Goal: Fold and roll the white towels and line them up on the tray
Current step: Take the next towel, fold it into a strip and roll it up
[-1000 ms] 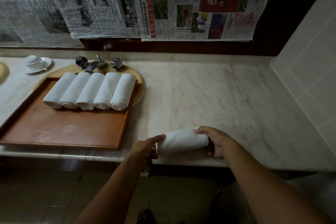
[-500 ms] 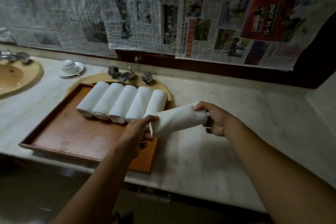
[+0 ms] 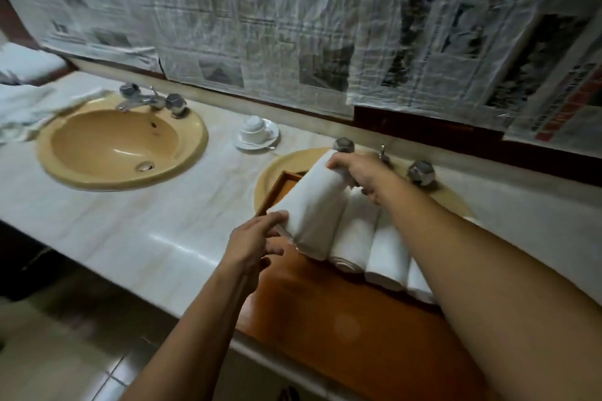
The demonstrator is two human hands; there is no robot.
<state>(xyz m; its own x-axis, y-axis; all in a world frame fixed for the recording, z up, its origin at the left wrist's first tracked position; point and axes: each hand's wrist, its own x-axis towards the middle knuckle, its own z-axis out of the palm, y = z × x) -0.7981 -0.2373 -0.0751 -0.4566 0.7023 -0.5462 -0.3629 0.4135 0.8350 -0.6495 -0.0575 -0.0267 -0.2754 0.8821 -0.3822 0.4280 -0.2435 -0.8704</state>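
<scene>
While both hands carry one rolled towel (image 3: 312, 212) over the left end of the tray (image 3: 325, 319), the step in hand looks to be the placing: this roll is done and has only to join the row. The left hand (image 3: 252, 246) pinches its near end with curled fingers (image 3: 277, 216), and the right hand (image 3: 356, 171) grips the far end, fingers wrapped over the top; whether the roll already touches the tray floor I cannot tell, since its underside is hidden. It lies just left of the rolled towels (image 3: 387, 251) already lined up, roughly parallel with them and seemingly against the nearest one. The next move, as I judge it, calls for lowering it flat into the gap between that neighbour and the tray's left rim, ends level with the others, then letting go gently so the roll does not spring loose. Counting: one towel held; three rolls plainly visible in the row, with any more hidden behind the right forearm; one tray, resting on the worktop (image 3: 130, 221) over the right-hand basin; one open yellow basin (image 3: 123, 143) to the left; one upturned cup on a saucer (image 3: 257, 133); and a loose heap of white cloth (image 3: 29, 111) at far left, too blurred to count.
</scene>
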